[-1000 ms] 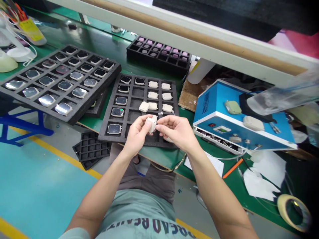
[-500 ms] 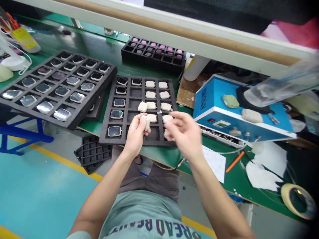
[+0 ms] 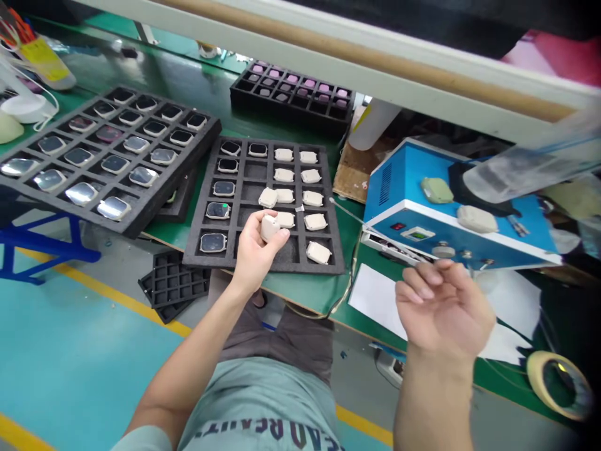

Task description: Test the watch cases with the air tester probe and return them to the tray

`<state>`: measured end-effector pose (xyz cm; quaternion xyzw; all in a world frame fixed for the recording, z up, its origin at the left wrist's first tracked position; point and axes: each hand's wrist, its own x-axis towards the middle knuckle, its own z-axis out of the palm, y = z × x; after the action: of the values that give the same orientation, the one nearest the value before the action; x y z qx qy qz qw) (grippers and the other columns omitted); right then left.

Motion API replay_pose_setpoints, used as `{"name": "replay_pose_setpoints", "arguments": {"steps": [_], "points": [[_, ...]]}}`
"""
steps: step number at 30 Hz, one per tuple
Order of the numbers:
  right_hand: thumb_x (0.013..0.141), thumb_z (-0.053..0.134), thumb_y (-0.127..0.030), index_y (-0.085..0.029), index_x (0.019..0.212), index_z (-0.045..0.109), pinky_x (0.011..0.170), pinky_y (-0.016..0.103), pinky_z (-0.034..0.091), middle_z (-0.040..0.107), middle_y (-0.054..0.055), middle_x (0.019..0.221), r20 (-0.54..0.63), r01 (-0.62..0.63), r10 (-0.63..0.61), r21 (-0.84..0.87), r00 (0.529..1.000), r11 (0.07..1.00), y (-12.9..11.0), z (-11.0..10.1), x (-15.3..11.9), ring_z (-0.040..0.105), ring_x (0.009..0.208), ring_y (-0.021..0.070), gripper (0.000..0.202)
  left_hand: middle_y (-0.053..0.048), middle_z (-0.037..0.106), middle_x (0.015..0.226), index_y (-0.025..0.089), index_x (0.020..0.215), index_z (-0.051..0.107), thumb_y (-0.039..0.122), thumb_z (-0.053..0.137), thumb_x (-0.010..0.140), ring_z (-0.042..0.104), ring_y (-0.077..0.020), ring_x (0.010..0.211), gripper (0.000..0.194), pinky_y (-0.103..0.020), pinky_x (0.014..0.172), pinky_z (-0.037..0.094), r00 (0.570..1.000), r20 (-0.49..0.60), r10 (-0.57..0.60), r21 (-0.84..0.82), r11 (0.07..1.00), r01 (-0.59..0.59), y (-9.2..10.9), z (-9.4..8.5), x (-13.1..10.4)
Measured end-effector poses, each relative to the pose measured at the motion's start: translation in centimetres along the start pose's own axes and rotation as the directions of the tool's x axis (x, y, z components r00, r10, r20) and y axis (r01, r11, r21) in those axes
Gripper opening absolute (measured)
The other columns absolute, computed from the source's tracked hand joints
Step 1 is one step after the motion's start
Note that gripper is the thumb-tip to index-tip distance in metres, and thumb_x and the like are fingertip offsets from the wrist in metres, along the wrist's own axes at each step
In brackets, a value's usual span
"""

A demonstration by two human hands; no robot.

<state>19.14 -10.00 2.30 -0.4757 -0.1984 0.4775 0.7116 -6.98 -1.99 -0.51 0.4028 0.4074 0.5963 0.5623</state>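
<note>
My left hand (image 3: pixel 257 250) pinches a pale watch-shaped piece (image 3: pixel 269 228) over the lower middle of the dark foam tray (image 3: pixel 335 250). Its left column holds watches with dark screens, such as one (image 3: pixel 213 242) at the bottom. Pale pieces lie in the right columns, one (image 3: pixel 318 252) in the bottom right pocket. Another pale piece (image 3: pixel 268 198) rests partly over a divider. Palm up, my right hand (image 3: pixel 444 307) is raised before the blue machine, fingers curled; what they hold, if anything, is hard to see. A thin pale line (image 3: pixel 350 213) runs from the tray's edge toward it.
On the left stands a second foam tray (image 3: pixel 159 188) full of watches. A black tray (image 3: pixel 291 113) with pinkish pieces sits at the back. The blue machine (image 3: pixel 422 216) carries two pieces on top. White paper (image 3: pixel 375 297) and a tape roll (image 3: pixel 558 383) lie at right. A shelf beam (image 3: pixel 375 69) crosses above.
My right hand has moved from the tray to the right and turned palm up. My left hand has tilted the pale piece. The bottom right pocket's piece is now uncovered.
</note>
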Motion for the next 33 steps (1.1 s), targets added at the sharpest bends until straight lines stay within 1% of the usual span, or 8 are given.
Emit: {"name": "replay_pose_setpoints", "arguments": {"steps": [5, 9, 14, 16, 18, 22, 27, 33], "points": [[0.08, 0.085, -0.034, -0.026, 0.092, 0.073, 0.044, 0.02, 0.044, 0.059, -0.003, 0.073, 0.266, 0.237, -0.212, -0.067, 0.94, 0.969, 1.3, 6.0, 2.2, 0.054, 0.056, 0.0102, 0.019, -0.006, 0.071, 0.119, 0.022, 0.132, 0.06, 0.035, 0.08, 0.084, 0.071, -0.0162, 0.091, 0.054, -0.026, 0.078, 0.055, 1.0, 0.009, -0.028, -0.087, 0.996, 0.028, 0.4, 1.3, 0.3], [0.085, 0.084, -0.036, -0.024, 0.097, 0.078, 0.049, 0.022, 0.052, 0.065, -0.002, 0.069, 0.377, 0.373, -0.287, -0.178, 0.881, 0.911, 4.2, 8.7, 4.4, 0.061, 0.059, 0.0125, 0.018, -0.009, 0.075, 0.123, 0.021, 0.137, 0.062, 0.037, 0.08, 0.085, 0.075, -0.0233, 0.106, 0.057, -0.034, 0.09, 0.061, 0.997, 0.063, -0.035, -0.114, 0.993, 0.043, -0.2, 2.9, 0.8], [0.092, 0.08, -0.037, -0.027, 0.106, 0.081, 0.057, 0.028, 0.064, 0.071, 0.003, 0.098, 0.409, 0.563, -0.433, -0.287, 0.804, 0.775, 6.3, 8.3, 5.5, 0.068, 0.069, 0.0141, 0.017, -0.012, 0.076, 0.13, 0.02, 0.13, 0.069, 0.037, 0.083, 0.086, 0.072, -0.0289, 0.123, 0.049, -0.036, 0.092, 0.064, 0.995, 0.081, -0.059, -0.049, 0.997, 0.063, -1.3, 4.0, 0.8], [0.097, 0.075, -0.037, -0.027, 0.106, 0.08, 0.068, 0.033, 0.069, 0.072, 0.006, 0.113, 0.404, 0.618, -0.492, -0.291, 0.771, 0.73, 6.5, 7.9, 5.3, 0.075, 0.085, 0.0181, 0.014, -0.012, 0.076, 0.131, 0.019, 0.125, 0.072, 0.037, 0.083, 0.088, 0.072, -0.0291, 0.124, 0.042, -0.035, 0.092, 0.065, 0.995, 0.078, -0.056, -0.023, 0.998, 0.058, -1.4, 4.0, 0.7], [0.103, 0.067, -0.037, -0.026, 0.107, 0.076, 0.079, 0.037, 0.071, 0.074, 0.008, 0.12, 0.388, 0.627, -0.518, -0.244, 0.762, 0.74, 6.6, 7.9, 4.9, 0.078, 0.101, 0.0217, 0.015, -0.012, 0.077, 0.131, 0.019, 0.124, 0.074, 0.038, 0.083, 0.089, 0.072, -0.0294, 0.123, 0.041, -0.034, 0.091, 0.066, 0.995, 0.077, -0.06, 0.004, 0.998, 0.06, -1.3, 3.9, 0.7], [0.11, 0.055, -0.035, -0.025, 0.112, 0.065, 0.078, 0.037, 0.073, 0.078, 0.005, 0.109, 0.335, 0.616, -0.548, -0.141, 0.766, 0.775, 6.7, 8.1, 4.2, 0.082, 0.092, 0.0213, 0.014, -0.012, 0.077, 0.13, 0.019, 0.126, 0.074, 0.038, 0.084, 0.089, 0.073, -0.0302, 0.123, 0.042, -0.033, 0.088, 0.067, 0.994, 0.067, -0.092, 0.021, 0.996, 0.091, -1.1, 3.8, 0.8], [0.109, 0.058, -0.029, -0.022, 0.112, 0.068, 0.076, 0.035, 0.072, 0.079, 0.006, 0.106, 0.359, 0.662, -0.582, -0.158, 0.73, 0.733, 6.9, 7.8, 3.8, 0.082, 0.084, 0.0196, 0.012, -0.01, 0.078, 0.128, 0.021, 0.123, 0.076, 0.035, 0.083, 0.09, 0.073, -0.029, 0.123, 0.037, -0.031, 0.087, 0.067, 0.993, 0.066, -0.097, 0.004, 0.995, 0.097, -1.0, 4.0, 0.9], [0.103, 0.067, -0.023, -0.025, 0.114, 0.072, 0.091, 0.04, 0.07, 0.079, 0.007, 0.115, 0.475, 0.685, -0.525, -0.276, 0.707, 0.674, 7.2, 7.5, 4.3, 0.079, 0.109, 0.0236, 0.012, -0.01, 0.078, 0.127, 0.021, 0.121, 0.078, 0.031, 0.084, 0.089, 0.075, -0.0271, 0.119, 0.034, -0.029, 0.088, 0.066, 0.992, 0.088, -0.095, 0.007, 0.996, 0.094, -0.8, 4.1, 0.8]]}}
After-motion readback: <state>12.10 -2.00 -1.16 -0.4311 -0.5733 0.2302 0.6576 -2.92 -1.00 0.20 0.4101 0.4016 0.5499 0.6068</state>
